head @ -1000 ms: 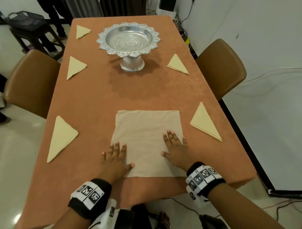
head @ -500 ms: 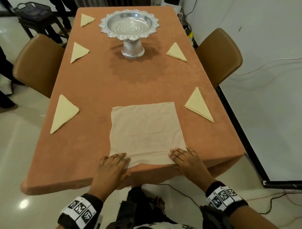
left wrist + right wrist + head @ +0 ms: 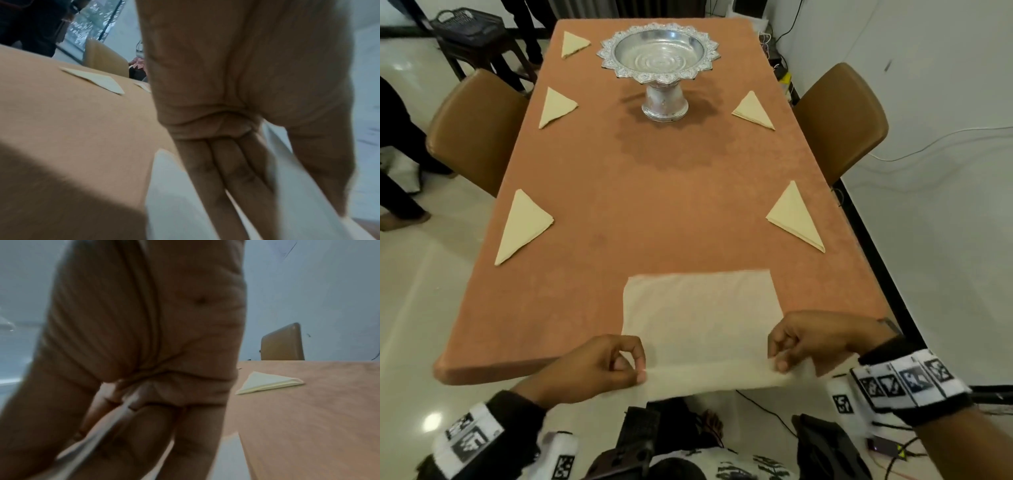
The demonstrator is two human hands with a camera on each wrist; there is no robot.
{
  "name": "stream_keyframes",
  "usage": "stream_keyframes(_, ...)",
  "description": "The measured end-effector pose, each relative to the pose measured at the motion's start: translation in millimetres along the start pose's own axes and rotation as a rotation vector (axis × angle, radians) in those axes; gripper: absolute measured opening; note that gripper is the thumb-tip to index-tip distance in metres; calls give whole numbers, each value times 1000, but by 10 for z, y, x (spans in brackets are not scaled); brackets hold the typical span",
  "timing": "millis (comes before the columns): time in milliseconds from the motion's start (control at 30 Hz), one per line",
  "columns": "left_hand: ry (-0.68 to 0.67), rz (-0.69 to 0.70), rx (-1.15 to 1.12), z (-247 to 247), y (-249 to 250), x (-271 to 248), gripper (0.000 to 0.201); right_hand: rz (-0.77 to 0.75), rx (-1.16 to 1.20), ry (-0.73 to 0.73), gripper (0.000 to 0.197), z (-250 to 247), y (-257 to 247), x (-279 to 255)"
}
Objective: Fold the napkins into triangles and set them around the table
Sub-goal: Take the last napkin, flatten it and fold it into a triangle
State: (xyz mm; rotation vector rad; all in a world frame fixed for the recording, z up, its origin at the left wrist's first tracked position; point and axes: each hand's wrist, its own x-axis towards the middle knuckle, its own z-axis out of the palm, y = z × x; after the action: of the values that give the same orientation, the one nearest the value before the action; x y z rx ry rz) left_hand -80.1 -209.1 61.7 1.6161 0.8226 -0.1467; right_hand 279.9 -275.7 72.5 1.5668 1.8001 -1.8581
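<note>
Napkin (image 3: pixel 702 318) | we're pinching its near corners, left hand (image 3: pixel 599 368), right hand (image 3: pixel 815 339) | lying on bench (image 3: pixel 654 212)

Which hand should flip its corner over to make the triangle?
Probably either: the left hand and right hand each pinch a near corner of the flat napkin, equally placed for a diagonal fold.

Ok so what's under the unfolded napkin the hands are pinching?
The unfolded napkin lies on the orange tablecloth; its near edge, pinched by the left hand and the right hand, hangs past the table's edge. Whatever lies beneath the cloth there is covered.
</note>
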Motion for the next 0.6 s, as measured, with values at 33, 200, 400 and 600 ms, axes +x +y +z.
stream_keyframes(33, -97, -17, -20, -118, 70, -1, 20, -2, 38, -80, 6, -119, -57, -27)
stream_keyframes(200, -104, -54, -36, -903, 410, 324, 16, -45, 112, 31, 7, -966, -263, 240)
stream_keyframes(400, 269, -157, 141, -1920, 445, 1274, 15, -28, 33, 434, 8, -1841, -314, 1108)
stream_keyframes(600, 400, -128, 308, -2512, 291, 1954, 4, 50, -100, 696, 12, -2304, -198, 1822)
